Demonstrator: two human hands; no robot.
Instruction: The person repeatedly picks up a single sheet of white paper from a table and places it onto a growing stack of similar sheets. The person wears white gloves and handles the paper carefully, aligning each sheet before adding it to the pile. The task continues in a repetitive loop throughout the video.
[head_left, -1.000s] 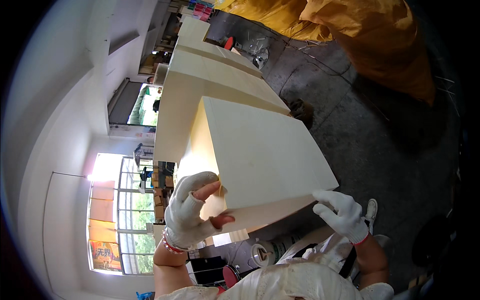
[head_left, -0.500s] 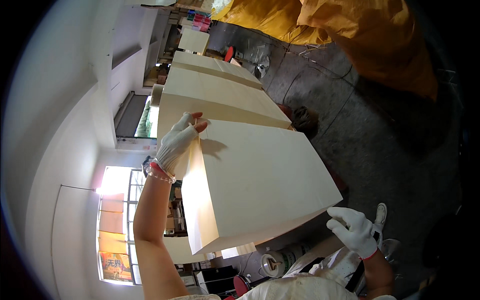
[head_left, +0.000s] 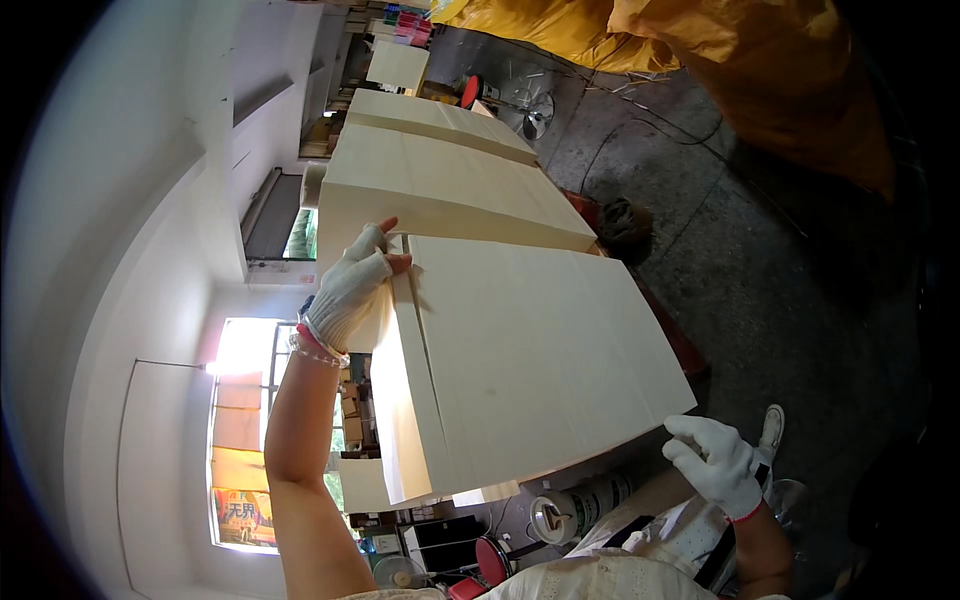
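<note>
At mid-frame, the top white sheet (head_left: pixel 550 350) looks parted from its stack (head_left: pixel 400 430) only along the left edge, the rest unlifted; the left hand (head_left: pixel 354 285) is at its upper-left corner, grip unclear; the right hand (head_left: pixel 715 465), loosely curled, empty, is beside the lower-right corner.

Workshop, stacks of pale sheets (head_left: pixel 550 365), grimy floor (head_left: pixel 770 320), yellow sacking (head_left: pixel 765 80), brown boxes (head_left: pixel 351 404)

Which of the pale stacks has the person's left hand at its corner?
The front stack, closest to the person's body: the gloved left hand is at its far left corner. The other pale stacks stand farther away, behind it.
</note>
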